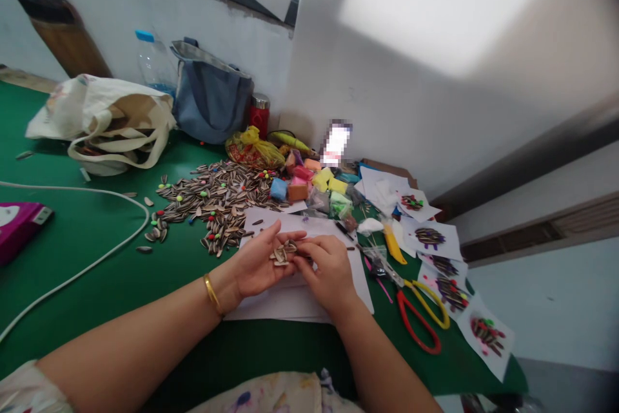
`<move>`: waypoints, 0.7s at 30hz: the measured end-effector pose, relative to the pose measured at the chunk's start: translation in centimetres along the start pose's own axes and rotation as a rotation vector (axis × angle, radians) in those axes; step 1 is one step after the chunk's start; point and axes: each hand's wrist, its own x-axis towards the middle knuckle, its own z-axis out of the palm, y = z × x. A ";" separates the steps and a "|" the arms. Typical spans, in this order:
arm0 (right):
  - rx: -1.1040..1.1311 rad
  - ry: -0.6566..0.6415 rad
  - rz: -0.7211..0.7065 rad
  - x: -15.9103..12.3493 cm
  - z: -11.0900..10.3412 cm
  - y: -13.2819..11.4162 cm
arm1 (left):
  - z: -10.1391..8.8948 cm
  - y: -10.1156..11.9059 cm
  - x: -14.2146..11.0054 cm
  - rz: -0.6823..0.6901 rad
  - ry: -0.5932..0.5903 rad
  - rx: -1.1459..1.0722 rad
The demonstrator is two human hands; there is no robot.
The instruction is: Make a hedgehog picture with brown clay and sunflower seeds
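Palm up, my left hand (258, 265) cups several sunflower seeds (282, 253) above white paper (300, 307). My right hand (331, 271) meets its fingertips, thumb and fingers pinched together at the seeds; a dark bit shows by the pinch, probably a seed, partly hidden by the fingers. Behind the hands, a wide heap of striped sunflower seeds (220, 197) with small coloured balls mixed in spreads over the green table (87, 290). Packets of coloured clay (297, 191) lie just beyond the paper.
To the right lie scissors (420, 319) with red and yellow handles, a yellow tool (395, 245) and paper cards (483, 336) bearing seed figures. A cloth bag (97, 110), blue bag (210, 100), red flask (260, 115) and phone (337, 142) stand behind. A white cable (111, 249) crosses the left.
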 end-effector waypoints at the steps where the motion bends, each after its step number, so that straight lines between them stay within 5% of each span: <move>1: 0.007 0.000 0.013 0.0 0.0 0.0 | 0.1 -0.1 0.0 -0.002 -0.006 0.002; 7: 0.071 0.075 0.050 0.0 -0.4 0.2 | 0.7 -0.2 -0.2 0.003 0.035 0.054; 11: 0.140 0.159 0.050 0.0 -0.7 0.3 | 0.4 -0.5 -0.2 0.062 0.079 0.296; 16: 0.244 0.116 0.068 0.3 -1.1 0.4 | 0.1 -0.8 -0.2 0.131 0.046 0.507; 21: 0.193 0.091 0.186 0.4 -1.9 2.9 | 0.0 -0.5 0.1 0.192 0.088 0.481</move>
